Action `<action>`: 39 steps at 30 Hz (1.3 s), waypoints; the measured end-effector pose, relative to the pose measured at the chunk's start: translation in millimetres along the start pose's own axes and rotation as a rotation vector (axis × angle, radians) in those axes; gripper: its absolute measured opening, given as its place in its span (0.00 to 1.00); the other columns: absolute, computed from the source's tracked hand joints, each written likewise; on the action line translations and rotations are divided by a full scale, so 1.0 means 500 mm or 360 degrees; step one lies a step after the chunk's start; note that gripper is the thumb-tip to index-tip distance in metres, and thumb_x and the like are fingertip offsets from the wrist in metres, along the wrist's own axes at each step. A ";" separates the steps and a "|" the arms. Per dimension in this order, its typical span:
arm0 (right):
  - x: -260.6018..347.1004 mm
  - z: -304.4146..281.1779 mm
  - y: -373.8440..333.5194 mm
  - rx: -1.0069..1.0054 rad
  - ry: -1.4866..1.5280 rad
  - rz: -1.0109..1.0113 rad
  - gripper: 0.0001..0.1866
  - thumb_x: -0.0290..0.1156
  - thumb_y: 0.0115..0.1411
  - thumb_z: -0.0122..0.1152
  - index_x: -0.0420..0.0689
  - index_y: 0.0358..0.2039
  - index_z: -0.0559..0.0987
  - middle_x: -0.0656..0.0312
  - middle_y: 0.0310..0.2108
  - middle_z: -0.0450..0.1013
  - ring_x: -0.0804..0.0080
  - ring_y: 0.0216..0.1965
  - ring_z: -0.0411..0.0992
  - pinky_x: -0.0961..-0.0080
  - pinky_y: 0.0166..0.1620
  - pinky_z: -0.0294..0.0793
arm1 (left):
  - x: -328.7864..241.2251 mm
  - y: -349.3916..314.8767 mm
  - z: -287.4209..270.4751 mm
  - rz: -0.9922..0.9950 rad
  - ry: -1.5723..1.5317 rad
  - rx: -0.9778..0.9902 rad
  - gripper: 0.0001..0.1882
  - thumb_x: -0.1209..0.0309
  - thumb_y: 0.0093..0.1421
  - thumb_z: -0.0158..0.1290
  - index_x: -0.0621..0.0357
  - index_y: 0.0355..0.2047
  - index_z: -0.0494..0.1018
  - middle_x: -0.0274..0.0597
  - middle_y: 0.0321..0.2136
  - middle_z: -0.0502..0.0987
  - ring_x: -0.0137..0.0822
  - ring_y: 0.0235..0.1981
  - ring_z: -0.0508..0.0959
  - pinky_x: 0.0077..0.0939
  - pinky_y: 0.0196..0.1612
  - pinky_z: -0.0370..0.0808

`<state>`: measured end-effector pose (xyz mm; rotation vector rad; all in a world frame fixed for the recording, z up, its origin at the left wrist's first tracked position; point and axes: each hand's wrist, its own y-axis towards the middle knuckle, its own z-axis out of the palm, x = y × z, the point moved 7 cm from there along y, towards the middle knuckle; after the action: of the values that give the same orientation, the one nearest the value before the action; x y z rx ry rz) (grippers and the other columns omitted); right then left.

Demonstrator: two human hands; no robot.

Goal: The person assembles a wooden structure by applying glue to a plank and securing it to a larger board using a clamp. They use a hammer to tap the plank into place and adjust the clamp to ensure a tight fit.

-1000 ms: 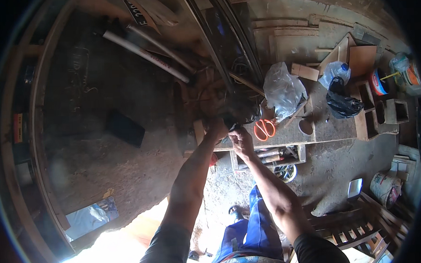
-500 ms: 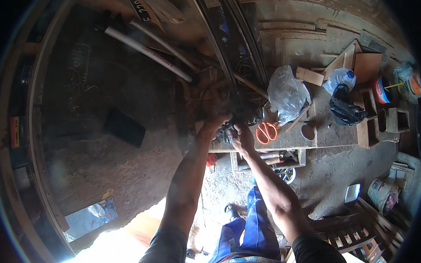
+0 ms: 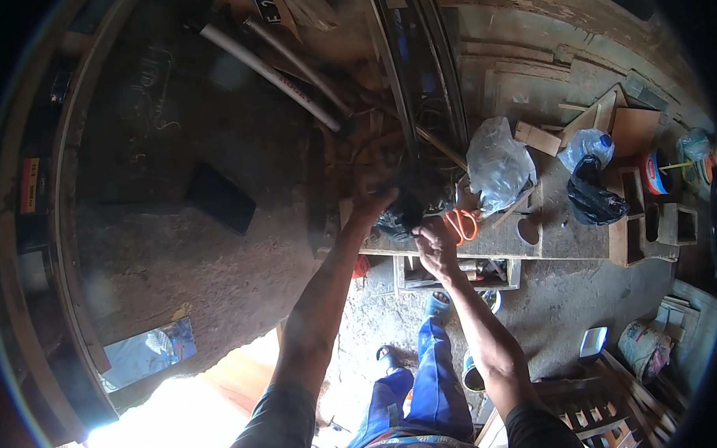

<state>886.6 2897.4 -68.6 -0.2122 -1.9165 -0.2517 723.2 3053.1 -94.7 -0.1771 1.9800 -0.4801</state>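
Observation:
A crumpled black plastic bag (image 3: 403, 214) lies between my hands at the bench's front edge, deep in shadow. My left hand (image 3: 373, 196) is closed on its left side, with the fingertips partly lost in the dark. At its lower right, my right hand (image 3: 437, 249) pinches the edge between thumb and fingers. Whatever the bag contains is hidden. Just right of my right hand are orange-handled scissors (image 3: 462, 227), their blades mostly out of sight. A clear plastic bag (image 3: 500, 165) sits behind the scissors.
Below the bench (image 3: 564, 244) is an open drawer (image 3: 515, 274) with tools. Long dark rails (image 3: 392, 65) rise behind my hands. A white tube (image 3: 270, 77) leans against the dark board at left. Another black bag (image 3: 593, 196) and wooden boxes (image 3: 631, 214) stand to the right.
My right hand has moved down and to the right, away from my left hand. More of the black bag now shows between them. The view has shifted slightly.

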 end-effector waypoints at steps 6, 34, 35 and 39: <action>0.152 0.027 0.008 0.0252 -0.0174 -0.0744 0.07 0.19 0.48 0.59 0.46 0.27 0.76 0.57 0.36 0.76 0.58 0.45 0.75 0.62 0.51 0.75 | 0.045 -0.016 -0.094 0.0156 0.0920 -0.0201 0.18 0.64 0.57 0.58 0.58 0.47 0.77 0.58 0.44 0.80 0.51 0.46 0.82 0.41 0.48 0.77; 0.043 0.155 0.090 0.0642 -0.0419 0.0321 0.18 0.24 0.60 0.51 0.39 0.50 0.76 0.44 0.40 0.79 0.45 0.39 0.79 0.57 0.45 0.79 | -0.168 -0.119 -0.053 0.0441 0.0296 -0.0103 0.16 0.63 0.66 0.50 0.53 0.51 0.74 0.50 0.37 0.82 0.45 0.38 0.84 0.37 0.40 0.78; 0.036 0.155 0.079 0.0751 -0.0325 0.0444 0.17 0.24 0.60 0.51 0.40 0.49 0.77 0.45 0.40 0.79 0.47 0.39 0.79 0.58 0.45 0.79 | -0.144 -0.115 -0.061 0.0549 0.0356 -0.0183 0.18 0.62 0.65 0.51 0.53 0.53 0.72 0.50 0.38 0.82 0.45 0.39 0.84 0.37 0.41 0.78; 0.023 0.133 0.060 0.0877 -0.0117 0.0213 0.17 0.22 0.62 0.47 0.47 0.45 0.82 0.51 0.41 0.81 0.59 0.42 0.80 0.66 0.46 0.78 | -0.086 -0.115 -0.046 0.0573 0.0830 -0.0396 0.25 0.58 0.63 0.57 0.57 0.54 0.67 0.46 0.40 0.81 0.40 0.40 0.82 0.36 0.40 0.77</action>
<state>831.0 2944.9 -78.3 0.0211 -1.9584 0.3777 717.1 3020.9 -26.8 0.1690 2.5128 -0.0393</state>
